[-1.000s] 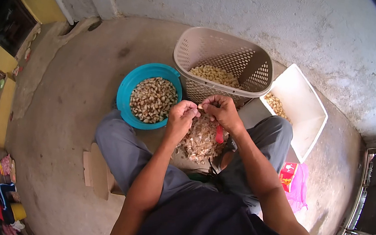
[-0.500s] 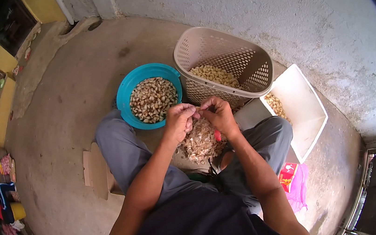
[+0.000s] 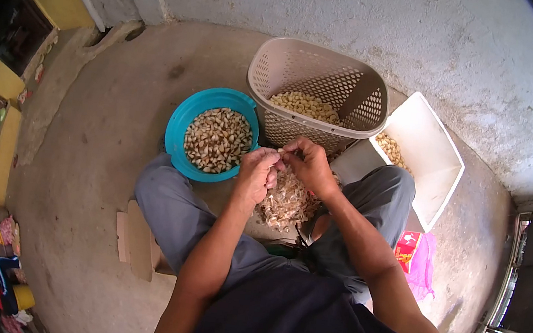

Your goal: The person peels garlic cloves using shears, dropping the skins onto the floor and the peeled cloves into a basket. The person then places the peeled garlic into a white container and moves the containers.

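My left hand (image 3: 258, 171) and my right hand (image 3: 310, 165) meet fingertip to fingertip above the floor between my knees. Pinched between them is a small pale garlic clove (image 3: 281, 150), mostly covered by the fingers. Below lies a heap of papery garlic skins (image 3: 285, 202). To the left, close to my left hand, a teal basin (image 3: 174, 150) holds unpeeled garlic cloves (image 3: 216, 140). Beyond the hands stands a tan perforated basket (image 3: 320, 56) with peeled cloves (image 3: 306, 105) at its bottom. A little red shows beside the right wrist, too hidden to name.
At the right a white box (image 3: 433, 154), tilted open, holds more pale cloves (image 3: 392, 148). A red packet (image 3: 407, 244) and pink netting (image 3: 423, 269) lie by my right knee. Cardboard (image 3: 138, 237) sits by my left leg. A wall (image 3: 365, 12) closes off the back.
Both hands stay nearly in place, with small finger movements at the clove. The red thing near the right wrist is more covered now. Basin, basket and box have not moved.
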Action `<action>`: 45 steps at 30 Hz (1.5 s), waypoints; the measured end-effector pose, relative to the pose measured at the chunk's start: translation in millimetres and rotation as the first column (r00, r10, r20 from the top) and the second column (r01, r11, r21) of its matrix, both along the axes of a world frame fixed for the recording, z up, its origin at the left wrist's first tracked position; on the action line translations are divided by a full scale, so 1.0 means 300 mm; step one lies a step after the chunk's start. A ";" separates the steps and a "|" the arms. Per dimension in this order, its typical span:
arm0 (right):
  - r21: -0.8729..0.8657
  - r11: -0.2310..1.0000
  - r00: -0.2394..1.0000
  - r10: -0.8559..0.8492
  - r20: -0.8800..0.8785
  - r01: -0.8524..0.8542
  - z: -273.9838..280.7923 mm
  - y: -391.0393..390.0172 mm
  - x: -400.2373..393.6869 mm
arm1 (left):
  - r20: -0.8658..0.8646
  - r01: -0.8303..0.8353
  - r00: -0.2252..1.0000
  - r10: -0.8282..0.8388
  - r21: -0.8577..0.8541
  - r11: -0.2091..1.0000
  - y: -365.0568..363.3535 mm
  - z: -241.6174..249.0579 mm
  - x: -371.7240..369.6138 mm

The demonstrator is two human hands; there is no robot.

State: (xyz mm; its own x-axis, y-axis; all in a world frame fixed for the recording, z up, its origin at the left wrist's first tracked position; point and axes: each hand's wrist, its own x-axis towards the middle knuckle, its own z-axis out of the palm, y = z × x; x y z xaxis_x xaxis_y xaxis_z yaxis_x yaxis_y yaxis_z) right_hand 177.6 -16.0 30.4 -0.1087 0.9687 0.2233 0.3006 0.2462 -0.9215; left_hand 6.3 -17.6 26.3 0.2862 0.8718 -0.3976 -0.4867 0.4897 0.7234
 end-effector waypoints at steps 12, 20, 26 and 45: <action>-0.355 0.908 0.902 0.056 -0.428 -0.225 0.018 0.011 0.021 | -0.236 -0.001 0.970 0.058 0.235 0.972 -0.003 -0.014 0.007; -0.426 0.848 0.870 0.079 -0.487 -0.316 0.010 0.016 0.047 | -0.527 0.165 0.812 0.249 0.618 0.769 0.000 -0.044 0.015; -0.447 0.818 0.744 -0.036 -0.667 -0.362 0.020 -0.002 0.020 | -0.291 -0.013 0.950 0.116 0.334 0.943 -0.015 0.000 0.022; -0.422 0.879 0.860 -0.026 -0.510 -0.224 0.012 0.000 0.014 | -0.356 0.017 0.925 0.131 0.385 0.923 -0.013 -0.042 0.023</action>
State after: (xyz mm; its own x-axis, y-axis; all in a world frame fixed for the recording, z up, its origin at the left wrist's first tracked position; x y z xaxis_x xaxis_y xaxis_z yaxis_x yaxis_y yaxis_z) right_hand 181.8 -16.0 34.2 -0.2075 0.9604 -0.1861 -0.2195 -0.2311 -0.9478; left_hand 13.2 -21.6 13.7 0.1291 0.9860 -0.1052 -0.1679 0.1263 0.9777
